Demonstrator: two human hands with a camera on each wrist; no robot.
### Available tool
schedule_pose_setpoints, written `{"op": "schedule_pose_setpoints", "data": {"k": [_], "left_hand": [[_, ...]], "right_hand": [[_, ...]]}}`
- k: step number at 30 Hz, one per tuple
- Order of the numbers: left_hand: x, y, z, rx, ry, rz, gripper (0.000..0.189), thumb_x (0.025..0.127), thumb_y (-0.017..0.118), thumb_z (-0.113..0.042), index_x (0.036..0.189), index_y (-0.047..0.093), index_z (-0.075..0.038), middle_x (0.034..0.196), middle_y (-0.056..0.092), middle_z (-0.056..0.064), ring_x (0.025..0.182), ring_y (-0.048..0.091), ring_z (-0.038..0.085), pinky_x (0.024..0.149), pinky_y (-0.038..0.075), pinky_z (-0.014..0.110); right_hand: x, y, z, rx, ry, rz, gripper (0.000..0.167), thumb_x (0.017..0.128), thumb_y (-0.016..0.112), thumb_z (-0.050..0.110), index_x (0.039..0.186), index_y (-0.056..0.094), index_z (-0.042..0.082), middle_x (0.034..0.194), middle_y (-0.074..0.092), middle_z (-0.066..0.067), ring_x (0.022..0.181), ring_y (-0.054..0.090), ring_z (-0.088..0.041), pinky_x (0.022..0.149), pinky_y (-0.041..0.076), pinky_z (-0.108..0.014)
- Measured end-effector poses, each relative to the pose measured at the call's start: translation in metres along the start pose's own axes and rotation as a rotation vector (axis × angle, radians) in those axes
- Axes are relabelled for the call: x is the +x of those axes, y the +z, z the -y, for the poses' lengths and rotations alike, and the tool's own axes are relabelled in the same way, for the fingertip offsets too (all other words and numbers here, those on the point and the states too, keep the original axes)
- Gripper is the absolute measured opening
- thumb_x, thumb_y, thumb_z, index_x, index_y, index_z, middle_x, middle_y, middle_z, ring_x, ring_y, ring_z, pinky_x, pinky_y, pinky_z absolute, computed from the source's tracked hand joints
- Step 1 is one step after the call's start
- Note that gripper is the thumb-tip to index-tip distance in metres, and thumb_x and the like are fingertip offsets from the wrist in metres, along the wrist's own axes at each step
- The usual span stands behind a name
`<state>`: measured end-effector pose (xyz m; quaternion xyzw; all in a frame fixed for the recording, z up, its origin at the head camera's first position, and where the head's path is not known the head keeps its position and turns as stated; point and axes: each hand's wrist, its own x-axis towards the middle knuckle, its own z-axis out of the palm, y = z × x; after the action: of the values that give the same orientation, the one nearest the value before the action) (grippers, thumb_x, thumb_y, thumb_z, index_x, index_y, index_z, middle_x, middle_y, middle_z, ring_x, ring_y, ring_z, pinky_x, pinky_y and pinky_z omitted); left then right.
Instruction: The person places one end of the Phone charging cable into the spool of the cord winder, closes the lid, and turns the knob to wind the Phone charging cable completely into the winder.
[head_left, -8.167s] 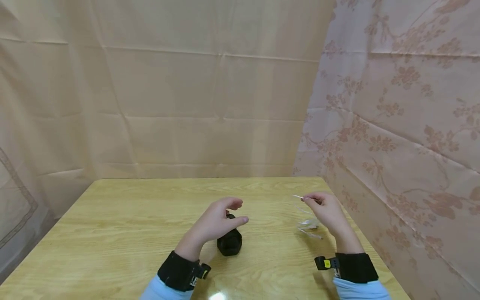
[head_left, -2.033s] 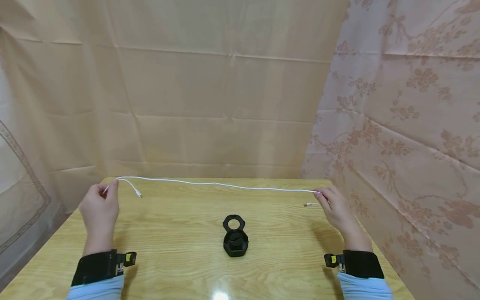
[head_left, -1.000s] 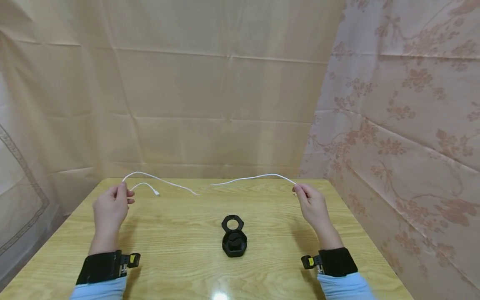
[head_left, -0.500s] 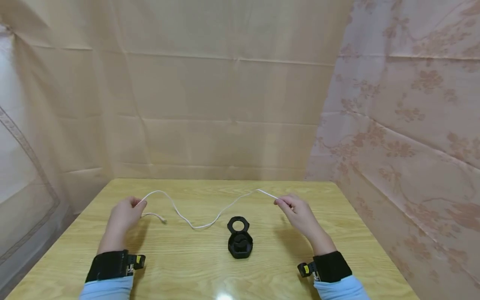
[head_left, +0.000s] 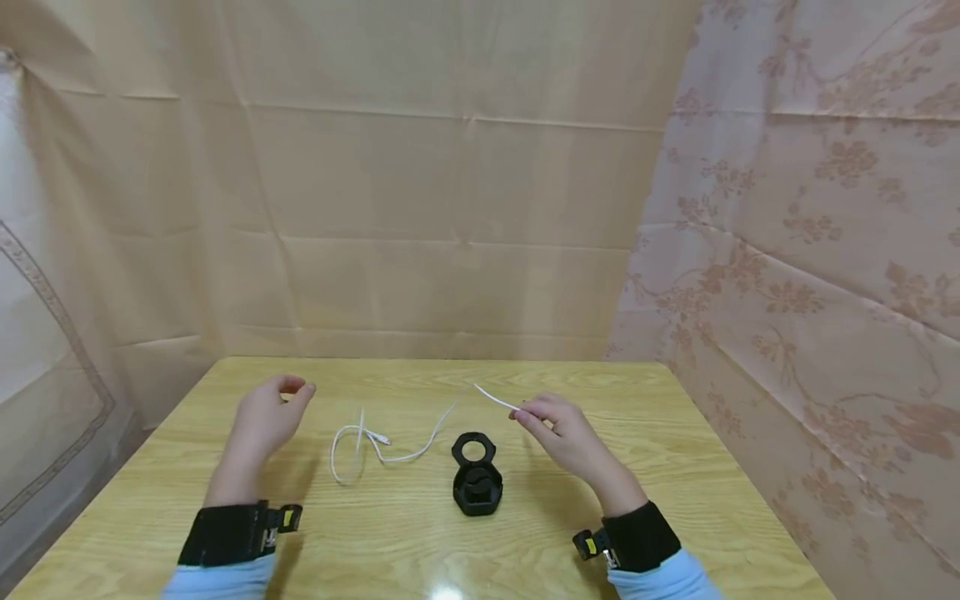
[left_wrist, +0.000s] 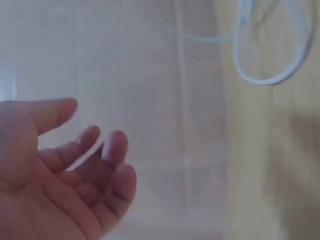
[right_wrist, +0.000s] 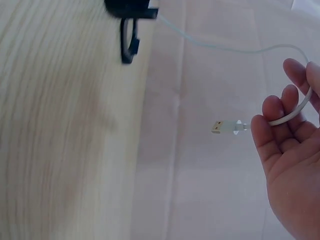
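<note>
My right hand (head_left: 562,437) pinches a white USB cable (right_wrist: 291,116) between thumb and fingers above the table's right half. In the right wrist view its USB plug (right_wrist: 227,127) juts out past my fingertips. From that hand the cable runs left in the head view to a loose loop (head_left: 334,462), with the other plug (head_left: 381,438) beside it. My left hand (head_left: 270,417) is raised left of the loop and holds nothing; the left wrist view has its fingers relaxed and apart from the cable. Between the hands stands a small black hexagonal case (head_left: 477,490), its ring-shaped lid (head_left: 458,451) flipped back.
The wood-grain table (head_left: 360,550) has its far edge close to a beige curtain (head_left: 420,275). A flower-patterned cloth (head_left: 817,333) hangs along the right side, and a pale cloth (head_left: 37,417) is at the left.
The cable was stretched between both hands, then went slack. My left hand has let go of its end, which now lies looped nearer the middle. The right hand has moved left with the cable.
</note>
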<state>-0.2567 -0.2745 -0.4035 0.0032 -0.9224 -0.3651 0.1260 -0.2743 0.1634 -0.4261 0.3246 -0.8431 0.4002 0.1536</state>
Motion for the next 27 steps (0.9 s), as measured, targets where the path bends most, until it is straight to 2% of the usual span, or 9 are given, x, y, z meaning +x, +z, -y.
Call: {"op": "schedule_pose_setpoints", "data": {"k": [5, 10, 13, 18, 21, 23, 27], "left_hand": [[-0.005, 0.012, -0.039, -0.069, 0.175, -0.032, 0.043, 0.105, 0.058, -0.038, 0.125, 0.065, 0.0, 0.118, 0.067, 0.018, 0.1, 0.065, 0.033, 0.078, 0.054, 0.047], [-0.014, 0.033, -0.074, -0.112, 0.368, -0.016, 0.026, 0.1, 0.069, -0.025, 0.115, 0.07, -0.005, 0.102, 0.07, 0.006, 0.087, 0.064, 0.02, 0.076, 0.053, 0.04], [-0.021, 0.047, -0.092, -0.135, 0.499, 0.041, 0.024, 0.097, 0.073, -0.02, 0.116, 0.069, -0.007, 0.105, 0.069, 0.002, 0.089, 0.063, 0.015, 0.076, 0.054, 0.04], [-0.027, 0.069, -0.113, -0.173, 0.672, 0.198, 0.031, 0.097, 0.072, -0.021, 0.126, 0.066, -0.011, 0.115, 0.064, -0.001, 0.084, 0.06, 0.011, 0.069, 0.055, 0.034], [-0.029, 0.077, -0.117, -0.159, 0.725, 0.286, 0.026, 0.1, 0.069, -0.023, 0.125, 0.066, -0.014, 0.111, 0.063, -0.005, 0.076, 0.055, 0.008, 0.063, 0.051, 0.028], [-0.028, 0.08, -0.116, -0.134, 0.734, 0.324, 0.019, 0.102, 0.066, -0.023, 0.119, 0.069, -0.017, 0.105, 0.062, -0.01, 0.075, 0.054, 0.007, 0.063, 0.049, 0.026], [-0.025, 0.085, -0.112, -0.085, 0.727, 0.348, 0.007, 0.103, 0.064, -0.023, 0.102, 0.071, -0.02, 0.088, 0.056, -0.013, 0.074, 0.051, 0.006, 0.064, 0.048, 0.026]], "right_hand": [[0.004, 0.005, 0.013, -0.007, -0.032, 0.037, 0.015, 0.103, 0.063, 0.019, 0.103, 0.078, 0.022, 0.098, 0.065, 0.013, 0.092, 0.059, -0.01, 0.074, 0.05, -0.032], [0.01, 0.011, 0.023, 0.009, -0.116, 0.071, 0.013, 0.102, 0.065, 0.018, 0.103, 0.078, 0.019, 0.095, 0.063, 0.012, 0.086, 0.057, -0.011, 0.071, 0.05, -0.034], [0.013, 0.015, 0.028, 0.023, -0.169, 0.084, 0.012, 0.101, 0.066, 0.017, 0.103, 0.078, 0.016, 0.095, 0.063, 0.009, 0.083, 0.056, -0.011, 0.069, 0.05, -0.033], [0.013, 0.021, 0.032, 0.065, -0.235, 0.121, 0.014, 0.101, 0.065, 0.013, 0.105, 0.078, 0.016, 0.097, 0.062, 0.007, 0.082, 0.056, -0.009, 0.07, 0.05, -0.03], [0.014, 0.023, 0.034, 0.087, -0.284, 0.129, 0.016, 0.1, 0.065, 0.008, 0.105, 0.078, 0.015, 0.096, 0.061, 0.006, 0.08, 0.054, -0.009, 0.068, 0.048, -0.027], [0.014, 0.024, 0.036, 0.089, -0.307, 0.125, 0.016, 0.099, 0.066, 0.004, 0.103, 0.077, 0.014, 0.096, 0.061, 0.003, 0.079, 0.053, -0.009, 0.066, 0.048, -0.026], [0.013, 0.021, 0.037, 0.065, -0.327, 0.12, 0.015, 0.098, 0.066, 0.004, 0.099, 0.076, 0.016, 0.096, 0.06, 0.004, 0.078, 0.052, -0.008, 0.064, 0.047, -0.025]]}}
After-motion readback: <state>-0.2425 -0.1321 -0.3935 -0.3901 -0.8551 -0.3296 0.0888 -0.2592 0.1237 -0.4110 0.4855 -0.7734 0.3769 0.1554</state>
